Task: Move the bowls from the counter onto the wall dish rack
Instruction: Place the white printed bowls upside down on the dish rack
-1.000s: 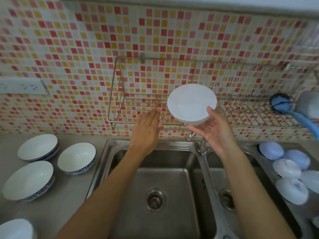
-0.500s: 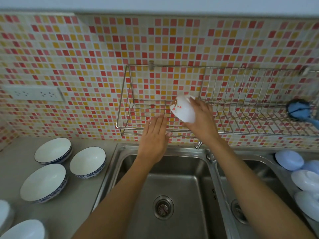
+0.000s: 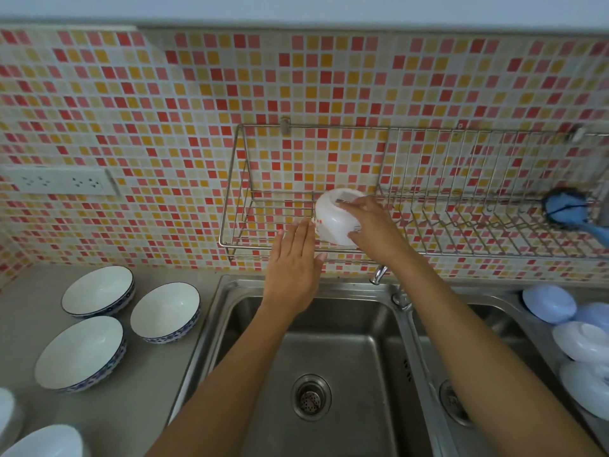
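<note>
A white bowl (image 3: 334,219) lies upside down on the left section of the wire wall dish rack (image 3: 240,206), with my right hand (image 3: 370,227) gripping its base and side. My left hand (image 3: 293,268) is flat with fingers together, its fingertips at the bowl's lower left rim by the rack's front rail. Three blue-rimmed white bowls (image 3: 99,291) (image 3: 164,311) (image 3: 80,352) stand upright on the grey counter (image 3: 29,324) at the left. Two more white bowls (image 3: 46,441) (image 3: 8,412) show at the bottom left corner.
A double steel sink (image 3: 329,357) lies below the rack, with a tap (image 3: 379,273) between my arms. A blue brush (image 3: 565,209) rests on the rack's right end. Several blue and white inverted bowls (image 3: 548,303) sit at the right of the sink. A wall socket (image 3: 59,181) is at the left.
My right hand turned the white bowl from open-side-facing me to upside down and lowered it onto the rack's left section. My left hand stayed by the rack's front rail.
</note>
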A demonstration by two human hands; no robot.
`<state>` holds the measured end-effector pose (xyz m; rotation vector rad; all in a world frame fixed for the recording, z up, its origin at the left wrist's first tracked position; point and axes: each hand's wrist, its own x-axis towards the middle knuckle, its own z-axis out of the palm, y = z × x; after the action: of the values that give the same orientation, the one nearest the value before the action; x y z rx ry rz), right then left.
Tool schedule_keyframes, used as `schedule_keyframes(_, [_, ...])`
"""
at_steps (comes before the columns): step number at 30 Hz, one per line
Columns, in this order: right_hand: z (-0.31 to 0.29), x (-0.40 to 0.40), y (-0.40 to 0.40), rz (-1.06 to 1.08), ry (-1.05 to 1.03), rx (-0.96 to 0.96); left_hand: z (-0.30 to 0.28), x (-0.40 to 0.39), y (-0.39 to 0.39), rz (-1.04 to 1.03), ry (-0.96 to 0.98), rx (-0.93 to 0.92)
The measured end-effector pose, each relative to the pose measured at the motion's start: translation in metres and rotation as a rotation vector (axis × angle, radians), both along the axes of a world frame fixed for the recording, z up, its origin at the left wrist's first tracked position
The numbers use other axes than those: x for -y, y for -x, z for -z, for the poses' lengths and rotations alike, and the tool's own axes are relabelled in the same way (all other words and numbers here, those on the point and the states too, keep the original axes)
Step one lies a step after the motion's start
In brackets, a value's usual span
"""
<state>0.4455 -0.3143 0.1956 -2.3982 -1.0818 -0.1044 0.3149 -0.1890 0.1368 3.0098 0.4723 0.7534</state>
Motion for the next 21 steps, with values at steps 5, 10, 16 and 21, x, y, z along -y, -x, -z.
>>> schedule_keyframes(5, [0.018,0.005,0.013,0.09,0.011,0.263,-0.001,0.002,0.0,-0.01,0.003,-0.008])
schedule_keyframes(10, [0.039,0.01,0.03,0.115,0.168,0.449,-0.001,0.002,0.002,-0.007,0.018,-0.015])
schedule_keyframes(16, [0.024,-0.003,0.02,0.12,0.35,0.109,0.002,0.003,-0.001,-0.029,0.012,-0.021])
schedule_keyframes(21, [0.029,-0.002,0.02,0.174,0.314,0.216,0.002,0.004,0.001,-0.021,0.027,-0.037])
